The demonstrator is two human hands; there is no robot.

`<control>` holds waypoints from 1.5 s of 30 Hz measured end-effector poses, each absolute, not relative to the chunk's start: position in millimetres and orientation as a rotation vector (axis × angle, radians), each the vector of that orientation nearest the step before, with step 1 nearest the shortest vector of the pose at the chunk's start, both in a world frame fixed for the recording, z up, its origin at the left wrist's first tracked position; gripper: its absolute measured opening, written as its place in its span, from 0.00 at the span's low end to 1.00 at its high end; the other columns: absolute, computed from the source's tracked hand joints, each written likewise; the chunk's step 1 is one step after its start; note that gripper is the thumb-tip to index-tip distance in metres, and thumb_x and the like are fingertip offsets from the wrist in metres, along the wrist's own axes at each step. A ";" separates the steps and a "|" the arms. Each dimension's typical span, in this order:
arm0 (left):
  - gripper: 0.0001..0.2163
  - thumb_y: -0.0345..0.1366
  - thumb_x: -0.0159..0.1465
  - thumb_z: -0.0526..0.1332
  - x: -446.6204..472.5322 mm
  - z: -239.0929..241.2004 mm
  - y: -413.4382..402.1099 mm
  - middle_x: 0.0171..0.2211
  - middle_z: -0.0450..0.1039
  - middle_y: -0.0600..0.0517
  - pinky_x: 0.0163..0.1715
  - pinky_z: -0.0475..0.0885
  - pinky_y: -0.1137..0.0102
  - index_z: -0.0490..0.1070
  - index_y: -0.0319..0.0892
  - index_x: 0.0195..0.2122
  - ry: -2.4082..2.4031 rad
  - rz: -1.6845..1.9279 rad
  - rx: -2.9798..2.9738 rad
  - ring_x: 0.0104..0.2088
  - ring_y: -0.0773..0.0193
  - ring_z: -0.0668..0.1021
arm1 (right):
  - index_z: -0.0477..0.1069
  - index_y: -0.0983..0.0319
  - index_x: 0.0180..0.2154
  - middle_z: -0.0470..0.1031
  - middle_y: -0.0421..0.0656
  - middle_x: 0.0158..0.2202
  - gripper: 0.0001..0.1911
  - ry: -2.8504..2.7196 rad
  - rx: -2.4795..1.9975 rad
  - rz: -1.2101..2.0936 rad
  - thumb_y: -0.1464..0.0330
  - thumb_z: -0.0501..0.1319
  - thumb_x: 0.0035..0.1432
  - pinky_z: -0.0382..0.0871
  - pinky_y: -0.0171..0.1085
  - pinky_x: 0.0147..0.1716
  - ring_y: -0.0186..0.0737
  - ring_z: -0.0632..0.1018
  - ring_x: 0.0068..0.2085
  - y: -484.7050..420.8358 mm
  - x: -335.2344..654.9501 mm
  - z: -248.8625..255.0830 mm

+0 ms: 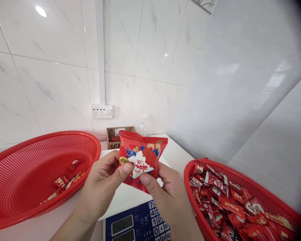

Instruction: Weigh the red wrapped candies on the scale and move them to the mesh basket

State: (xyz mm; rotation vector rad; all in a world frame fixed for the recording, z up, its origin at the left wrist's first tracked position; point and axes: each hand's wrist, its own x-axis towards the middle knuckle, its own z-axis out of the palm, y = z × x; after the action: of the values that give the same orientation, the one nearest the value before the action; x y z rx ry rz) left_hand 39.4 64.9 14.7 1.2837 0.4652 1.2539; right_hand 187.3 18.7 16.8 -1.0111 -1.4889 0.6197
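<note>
Both hands hold up a small red snack packet (140, 159) with crimped edges, a flower print and a white label with red characters. My left hand (102, 184) grips its left side, thumb across the front. On the lower right, my right hand (167, 194) pinches the packet, thumb on the front and fingers behind. Below the hands lies a digital weighing scale (142, 217) with a blue keypad panel and a display, partly covered by my right hand and wrist.
At the left, a red mesh basket (47, 137) holds several packets. Another red basket (190, 167) at the right is heaped with red wrapped sweets (223, 197). A cardboard box (112, 145) stands by the tiled wall, under a power socket (102, 111).
</note>
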 end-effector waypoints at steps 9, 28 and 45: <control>0.11 0.44 0.60 0.68 38.8 13.8 65.7 0.31 0.80 0.50 0.30 0.78 0.69 0.79 0.43 0.38 0.433 1.245 1.282 0.30 0.62 0.79 | 0.77 0.61 0.32 0.70 0.37 0.24 0.17 -1.496 -1.055 0.623 0.54 0.62 0.60 0.60 0.31 0.24 0.32 0.66 0.26 18.0 188.3 14.8; 0.10 0.44 0.60 0.68 42.9 18.5 58.9 0.31 0.79 0.52 0.33 0.77 0.73 0.76 0.43 0.34 0.577 1.366 1.301 0.33 0.64 0.79 | 0.79 0.60 0.35 0.77 0.41 0.27 0.18 -1.399 -1.061 0.638 0.53 0.60 0.61 0.71 0.36 0.30 0.37 0.71 0.26 16.4 186.5 18.0; 0.09 0.41 0.61 0.68 44.6 17.6 56.8 0.27 0.79 0.53 0.30 0.76 0.74 0.75 0.42 0.30 0.662 1.457 1.346 0.28 0.65 0.77 | 0.79 0.61 0.38 0.79 0.43 0.30 0.18 -1.413 -1.032 0.601 0.54 0.60 0.62 0.71 0.36 0.31 0.39 0.74 0.29 18.2 186.4 15.8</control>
State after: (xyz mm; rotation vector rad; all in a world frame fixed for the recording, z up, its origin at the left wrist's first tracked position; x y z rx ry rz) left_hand 44.6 56.8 17.6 1.3461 0.6616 1.4573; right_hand 186.4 18.2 15.8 -1.0320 -1.4132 0.6006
